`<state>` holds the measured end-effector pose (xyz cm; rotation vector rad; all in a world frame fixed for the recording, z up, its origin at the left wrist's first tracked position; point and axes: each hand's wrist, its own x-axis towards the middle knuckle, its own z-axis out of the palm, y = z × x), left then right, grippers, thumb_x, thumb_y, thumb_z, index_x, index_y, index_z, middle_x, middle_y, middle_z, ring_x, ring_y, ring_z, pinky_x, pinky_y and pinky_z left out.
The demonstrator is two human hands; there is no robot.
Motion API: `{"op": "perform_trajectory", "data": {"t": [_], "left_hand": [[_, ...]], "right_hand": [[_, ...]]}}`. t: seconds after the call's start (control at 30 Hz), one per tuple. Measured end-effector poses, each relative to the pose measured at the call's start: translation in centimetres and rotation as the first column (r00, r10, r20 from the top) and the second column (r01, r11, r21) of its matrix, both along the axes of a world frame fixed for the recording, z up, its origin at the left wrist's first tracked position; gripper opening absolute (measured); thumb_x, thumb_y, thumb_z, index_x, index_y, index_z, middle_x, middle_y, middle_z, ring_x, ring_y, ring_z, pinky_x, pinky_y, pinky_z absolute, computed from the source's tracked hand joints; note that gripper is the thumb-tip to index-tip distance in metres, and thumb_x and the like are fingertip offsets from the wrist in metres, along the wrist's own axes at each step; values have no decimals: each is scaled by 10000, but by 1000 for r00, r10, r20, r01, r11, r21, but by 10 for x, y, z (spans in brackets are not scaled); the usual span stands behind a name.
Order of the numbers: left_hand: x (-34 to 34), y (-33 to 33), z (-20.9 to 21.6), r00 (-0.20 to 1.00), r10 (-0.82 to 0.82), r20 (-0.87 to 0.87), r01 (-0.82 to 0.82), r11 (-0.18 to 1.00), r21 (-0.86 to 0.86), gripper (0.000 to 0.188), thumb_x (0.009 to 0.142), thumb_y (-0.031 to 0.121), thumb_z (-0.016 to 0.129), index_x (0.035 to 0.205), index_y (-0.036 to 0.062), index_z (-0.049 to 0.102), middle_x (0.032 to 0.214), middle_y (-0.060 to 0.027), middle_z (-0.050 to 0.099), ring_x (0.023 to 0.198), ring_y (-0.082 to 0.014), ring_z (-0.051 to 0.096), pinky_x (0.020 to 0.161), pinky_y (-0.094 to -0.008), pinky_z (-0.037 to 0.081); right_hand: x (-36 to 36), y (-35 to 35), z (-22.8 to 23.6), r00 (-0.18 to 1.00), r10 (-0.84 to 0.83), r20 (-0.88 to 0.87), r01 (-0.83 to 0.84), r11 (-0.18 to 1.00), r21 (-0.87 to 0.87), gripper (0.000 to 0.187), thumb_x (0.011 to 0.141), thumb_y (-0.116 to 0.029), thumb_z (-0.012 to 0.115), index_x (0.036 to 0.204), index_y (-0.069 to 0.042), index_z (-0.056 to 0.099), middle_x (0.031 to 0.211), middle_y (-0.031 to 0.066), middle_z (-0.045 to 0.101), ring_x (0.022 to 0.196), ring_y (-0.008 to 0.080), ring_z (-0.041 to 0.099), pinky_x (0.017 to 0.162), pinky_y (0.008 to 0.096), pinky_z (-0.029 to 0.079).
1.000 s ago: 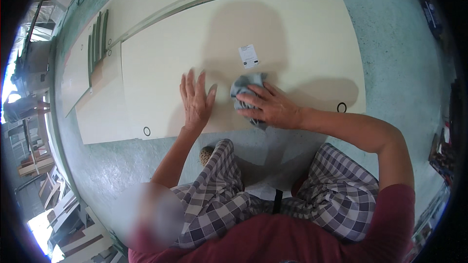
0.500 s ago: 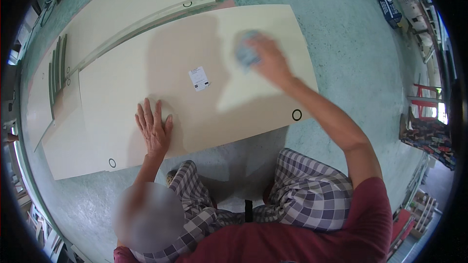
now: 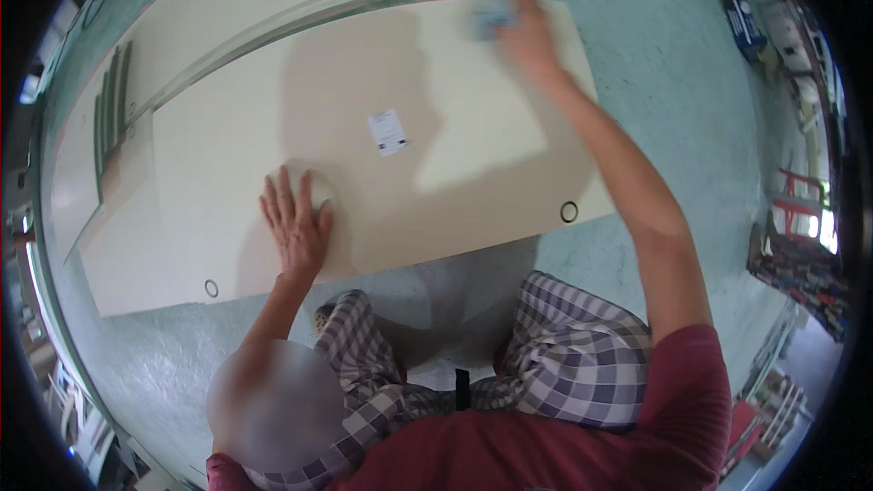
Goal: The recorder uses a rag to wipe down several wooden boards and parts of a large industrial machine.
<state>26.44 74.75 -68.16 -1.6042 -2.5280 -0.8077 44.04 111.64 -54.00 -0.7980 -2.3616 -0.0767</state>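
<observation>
A large cream-coloured board (image 3: 482, 145) lies flat in front of me, with a dark ring mark near each of its two front corners. On its middle is a small white printed label (image 3: 388, 133). My left hand (image 3: 298, 227) rests palm down on the board, left of the label, its fingers spread. At the far right edge of the board, my right hand (image 3: 527, 36) presses on a light blue cloth (image 3: 494, 20). Both the hand and the cloth are smeared by motion, so the cloth's folds cannot be made out.
More cream boards (image 3: 264, 0) lie behind and to the left. Several dark green strips (image 3: 114, 95) sit on them at the left. On the right stand a blue box (image 3: 746, 29), a red stool (image 3: 800, 195) and a dark patterned bundle (image 3: 800, 268). Green floor (image 3: 673, 100) surrounds the boards.
My right hand has moved the cloth away from me and slightly right, to the board's far edge. My left hand stays on the board. The view has shifted a little.
</observation>
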Motion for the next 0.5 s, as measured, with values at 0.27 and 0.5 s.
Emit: {"op": "perform_trajectory", "data": {"t": [0.27, 0.5], "left_hand": [[9, 45, 3, 996, 81, -40, -82, 996, -25, 522, 873, 270, 538, 1349, 105, 399, 1448, -190, 265, 1348, -418, 183, 1075, -558, 143], [-4, 55, -18, 999, 44, -12, -44, 999, -14, 511, 902, 309, 489, 1362, 111, 389, 1448, -180, 272, 1346, -421, 189, 1068, -572, 142]], "right_hand": [[-239, -178, -108, 742, 633, 218, -617, 773, -147, 326, 635, -332, 695, 887, -133, 641, 1032, 55, 547, 993, 272, 495, 836, 469, 371], [-211, -78, -140, 851, 509, 126, -521, 849, 90, 328, 636, -250, 681, 941, -142, 627, 984, 56, 572, 999, 273, 530, 880, 484, 354]]}}
